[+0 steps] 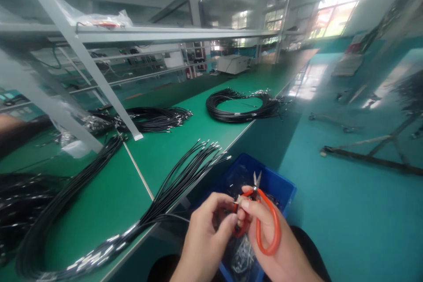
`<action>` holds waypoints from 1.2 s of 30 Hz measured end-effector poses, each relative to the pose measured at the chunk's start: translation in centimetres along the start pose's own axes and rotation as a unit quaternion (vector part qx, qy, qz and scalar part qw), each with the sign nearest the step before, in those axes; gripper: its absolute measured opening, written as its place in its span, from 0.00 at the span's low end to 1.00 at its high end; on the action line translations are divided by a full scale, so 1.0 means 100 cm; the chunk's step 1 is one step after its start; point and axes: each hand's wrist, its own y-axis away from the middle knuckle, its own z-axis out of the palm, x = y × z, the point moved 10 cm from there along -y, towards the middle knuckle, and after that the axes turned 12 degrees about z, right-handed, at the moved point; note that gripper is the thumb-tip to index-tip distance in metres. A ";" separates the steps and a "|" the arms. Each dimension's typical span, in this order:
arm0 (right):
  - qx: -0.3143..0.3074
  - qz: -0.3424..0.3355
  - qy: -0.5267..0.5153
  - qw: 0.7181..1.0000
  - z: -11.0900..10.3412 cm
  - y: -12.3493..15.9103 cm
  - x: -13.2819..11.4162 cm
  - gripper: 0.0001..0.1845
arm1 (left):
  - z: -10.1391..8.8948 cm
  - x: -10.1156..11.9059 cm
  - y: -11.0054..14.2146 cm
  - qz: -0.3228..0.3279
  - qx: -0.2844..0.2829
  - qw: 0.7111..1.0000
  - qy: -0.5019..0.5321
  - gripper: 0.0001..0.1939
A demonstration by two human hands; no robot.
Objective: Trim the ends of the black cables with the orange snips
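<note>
Orange-handled scissors (269, 233) lie in my right hand (264, 224), with their handle loops around its fingers. Their short blades point up and away, slightly parted. My left hand (208, 229) is close beside it, over a blue bin (287, 185). A thin black cable (172, 217) runs from the bench bundle to behind my left hand, whose fingers curl around it. Between the left index finger and the right thumb shows a small pale tip (236, 202), too small to make out. To the left, a long bundle of black cables (178, 180) with metal ends lies along the bench edge.
On the green bench (188, 134) lie a coiled black cable bundle (228, 116) and another bundle (155, 119) near the shelf post (109, 92). More cables in plastic (29, 211) are at left. Clear scraps (243, 255) fill the bin. A metal stand (373, 154) is on the right floor.
</note>
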 end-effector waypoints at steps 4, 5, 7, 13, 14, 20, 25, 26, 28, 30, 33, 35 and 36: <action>0.012 -0.021 0.055 0.998 0.001 0.000 -0.005 0.07 | 0.012 -0.013 0.004 -0.048 0.011 0.988 0.144 0.05; 0.034 -0.050 0.089 0.994 -0.002 0.000 -0.011 0.09 | 0.013 -0.018 0.004 -0.061 0.017 0.985 0.160 0.05; 0.096 -0.144 0.182 0.968 -0.008 0.007 -0.031 0.13 | 0.013 -0.027 0.005 -0.088 0.018 0.979 0.182 0.06; 0.126 -0.346 0.434 0.822 0.016 0.029 -0.052 0.13 | 0.012 -0.028 0.003 -0.097 0.007 0.976 0.195 0.08; 0.120 -0.358 0.459 0.804 0.020 0.030 -0.051 0.12 | 0.013 -0.027 0.003 -0.097 0.005 0.977 0.192 0.09; 0.085 -0.525 0.569 0.627 0.052 0.058 -0.047 0.22 | 0.010 -0.023 0.005 -0.104 0.030 0.980 0.167 0.07; 0.081 -0.535 0.583 0.606 0.048 0.060 -0.041 0.21 | -0.006 -0.028 0.004 -0.098 0.097 0.974 0.183 0.10; 0.090 -0.517 0.565 0.636 0.042 0.059 -0.043 0.20 | -0.008 -0.029 0.003 -0.093 0.096 0.973 0.186 0.10; 0.118 -0.440 0.512 0.728 0.024 0.051 -0.045 0.17 | -0.009 -0.030 0.001 -0.083 0.089 0.975 0.186 0.08; 0.125 -0.298 0.446 0.834 0.005 0.036 -0.035 0.14 | -0.011 -0.030 0.000 -0.071 0.094 0.975 0.188 0.07; 0.065 -0.048 0.366 0.927 -0.006 0.019 0.002 0.14 | -0.014 -0.029 -0.001 -0.056 0.117 0.973 0.190 0.04; 0.039 0.062 0.344 0.936 -0.007 0.016 0.021 0.14 | -0.015 -0.027 0.000 -0.048 0.129 0.973 0.187 0.03; 0.030 0.093 0.339 0.936 -0.007 0.015 0.025 0.14 | -0.014 -0.027 0.001 -0.046 0.130 0.973 0.184 0.02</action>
